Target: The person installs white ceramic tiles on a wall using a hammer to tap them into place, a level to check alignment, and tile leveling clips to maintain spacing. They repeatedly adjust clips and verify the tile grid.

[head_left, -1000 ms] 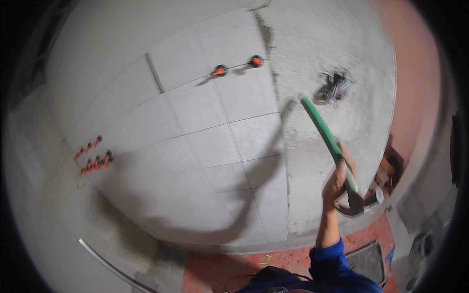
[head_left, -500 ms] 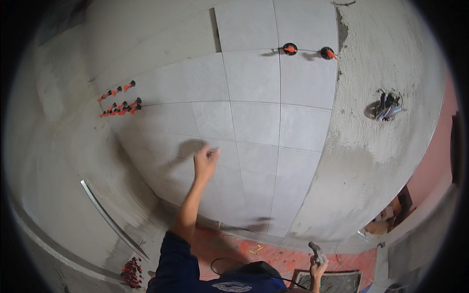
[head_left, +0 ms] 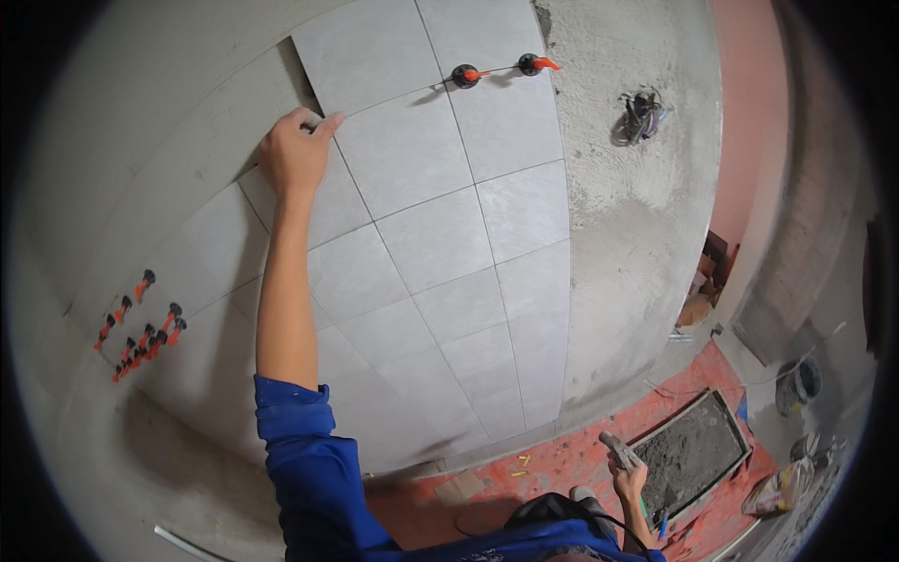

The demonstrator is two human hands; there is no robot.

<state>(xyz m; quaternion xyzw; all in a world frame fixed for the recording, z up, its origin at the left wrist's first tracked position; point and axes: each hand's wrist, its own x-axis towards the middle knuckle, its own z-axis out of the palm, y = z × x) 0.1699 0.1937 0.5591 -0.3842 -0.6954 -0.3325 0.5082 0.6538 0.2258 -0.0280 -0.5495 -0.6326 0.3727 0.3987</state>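
With your left hand pressing loosely curled fingers on the grey wall tile just left of the two orange levelling clips, and your right hand clenched around a mallet far below them, a hard shove could skew the joint.

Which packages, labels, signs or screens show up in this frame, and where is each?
Bag: on the floor at lower right beside the mortar tray; crumpled, pale with yellowish patches; any print is too small to tell.
No labels, signs or screens are visible on the tiled wall, where the left hand rests, or near the right hand gripping a grey tool.
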